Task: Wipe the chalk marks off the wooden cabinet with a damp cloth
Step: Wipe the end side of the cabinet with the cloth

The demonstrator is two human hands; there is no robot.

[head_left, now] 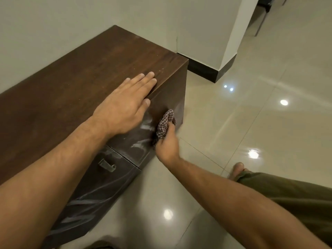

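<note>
L hand flat on 1 cabinet top; R hand clutches 1 cloth vs front chalk marks; 1 handle near.

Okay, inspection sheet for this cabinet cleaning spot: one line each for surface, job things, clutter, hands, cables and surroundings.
Surface: dark wooden cabinet, a few pale specks on its top near the far corner.
Job's things: white chalk marks smeared across the front panels; checked cloth held against the front.
Clutter: nothing seen.
Grippers: left hand flat on the top edge, fingers straight; right hand grips the cloth.
Cables: nothing seen.
Surroundings: glossy tiled floor reflecting lights; pale wall; dark skirting; metal handle on a front panel; bare foot on the floor.
</note>
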